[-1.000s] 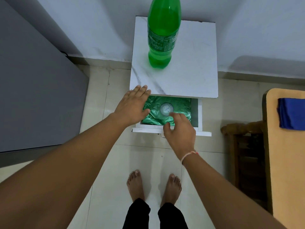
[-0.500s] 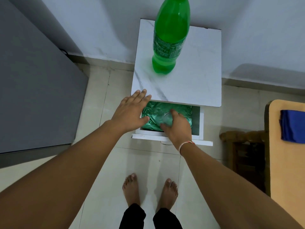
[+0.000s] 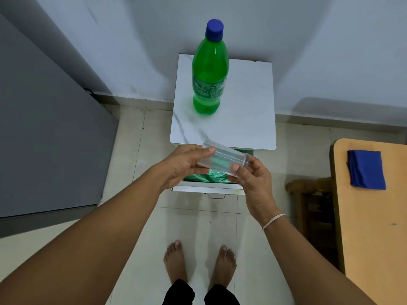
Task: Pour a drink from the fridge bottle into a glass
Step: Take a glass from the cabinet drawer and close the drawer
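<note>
Surface: white cabinet top (image 3: pixel 242 119), beyond both hands.
Bottle (image 3: pixel 209 71): upright there, capped.
Glass (image 3: pixel 222 160): tilted, gripped between left hand (image 3: pixel 182 166) and right hand (image 3: pixel 253 183).

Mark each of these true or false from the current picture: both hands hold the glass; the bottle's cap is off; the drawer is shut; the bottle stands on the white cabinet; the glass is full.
1. Both hands hold the glass. True: left hand and right hand grip it, lying sideways.
2. The bottle's cap is off. False: the blue cap is on.
3. The drawer is shut. False: it is open, with green lining showing.
4. The bottle stands on the white cabinet. True.
5. The glass is full. False: it looks empty.
</note>
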